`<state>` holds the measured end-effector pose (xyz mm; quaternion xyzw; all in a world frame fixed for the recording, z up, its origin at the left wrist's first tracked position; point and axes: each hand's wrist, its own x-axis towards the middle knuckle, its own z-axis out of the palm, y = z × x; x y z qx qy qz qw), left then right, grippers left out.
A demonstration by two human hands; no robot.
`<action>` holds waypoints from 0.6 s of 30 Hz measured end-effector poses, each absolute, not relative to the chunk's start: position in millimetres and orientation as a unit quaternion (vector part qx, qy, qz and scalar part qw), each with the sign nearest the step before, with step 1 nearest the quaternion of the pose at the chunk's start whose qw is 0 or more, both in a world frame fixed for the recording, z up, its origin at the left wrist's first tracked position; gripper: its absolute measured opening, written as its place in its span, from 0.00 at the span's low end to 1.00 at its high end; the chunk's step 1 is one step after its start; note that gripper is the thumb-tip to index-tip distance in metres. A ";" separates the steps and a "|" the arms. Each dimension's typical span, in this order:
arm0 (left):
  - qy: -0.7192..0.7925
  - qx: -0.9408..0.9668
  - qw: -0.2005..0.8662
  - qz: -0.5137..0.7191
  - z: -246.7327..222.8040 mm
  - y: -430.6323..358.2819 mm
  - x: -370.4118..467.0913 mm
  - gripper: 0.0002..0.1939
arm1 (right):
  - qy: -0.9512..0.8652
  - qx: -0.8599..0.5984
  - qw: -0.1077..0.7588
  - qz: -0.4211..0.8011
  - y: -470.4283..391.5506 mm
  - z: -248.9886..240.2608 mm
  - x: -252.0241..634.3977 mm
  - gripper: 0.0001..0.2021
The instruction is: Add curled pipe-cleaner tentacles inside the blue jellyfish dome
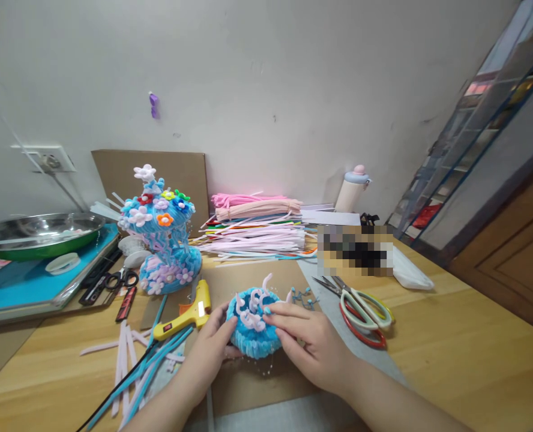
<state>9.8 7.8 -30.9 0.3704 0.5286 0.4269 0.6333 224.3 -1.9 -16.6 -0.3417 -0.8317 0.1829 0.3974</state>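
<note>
A round blue pipe-cleaner base (254, 347) is between my two hands over the cardboard, with several pale pink pipe-cleaner curls (254, 322) standing up from its top. My left hand (212, 339) is wrapped round its left side, thumb on the near rim. From the right, my right hand (309, 339) has its fingers close together, and the fingertips press at a pale pink curl; what lies under them is partly hidden. Fine clear strands with beads hang from the base's lower edge. Left of it lies a yellow hot glue gun (183, 318).
A taller blue pipe-cleaner piece with flowers (158, 219) stands behind on the left. Bundles of pipe cleaners (257, 237) lie along the wall. Scissors (361, 309) rest on the right, a bottle (351, 192) behind them. A metal pan (45, 231) sits far left.
</note>
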 end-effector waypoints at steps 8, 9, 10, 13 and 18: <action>0.527 0.380 0.631 0.423 -33.4 10.0 9.0 0.28 | -0.833 -0.344 0.395 0.180 -1.1 -18.1 224.7 0.17; 0.526 0.381 0.632 0.423 -34.1 9.9 8.9 0.27 | -0.833 -0.345 0.395 0.179 -1.1 -18.3 224.7 0.17; 0.526 0.383 0.631 0.422 -34.6 9.8 8.9 0.27 | -0.833 -0.344 0.396 0.177 -1.1 -18.3 224.7 0.17; 0.527 0.384 0.629 0.423 -35.4 8.9 9.1 0.27 | -0.832 -0.341 0.399 0.179 -1.3 -18.1 224.4 0.17; 0.530 0.382 0.626 0.426 -35.3 8.3 8.8 0.27 | -0.835 -0.339 0.393 0.184 -1.9 -17.8 224.6 0.17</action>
